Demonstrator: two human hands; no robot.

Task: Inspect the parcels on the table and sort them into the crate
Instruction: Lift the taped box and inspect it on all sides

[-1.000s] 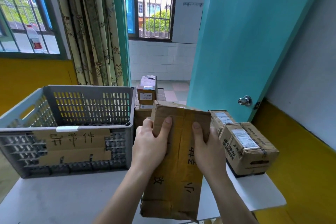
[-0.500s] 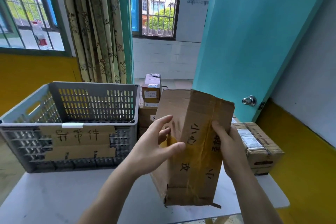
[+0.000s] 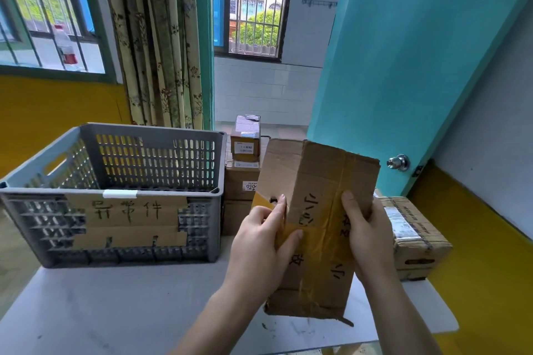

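Both hands on parcel (image 3: 317,228) | left hand (image 3: 259,242) grip clasping edge | right hand (image 3: 367,228) grip clasping side

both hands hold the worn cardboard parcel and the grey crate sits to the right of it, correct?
Not quite. The head view shows the grey crate to the left of the worn cardboard parcel, not the right. Both the left hand and right hand do hold it.

bright daylight (from windows (image 3: 253,3)); soft shadows | edges bowed; slightly soft
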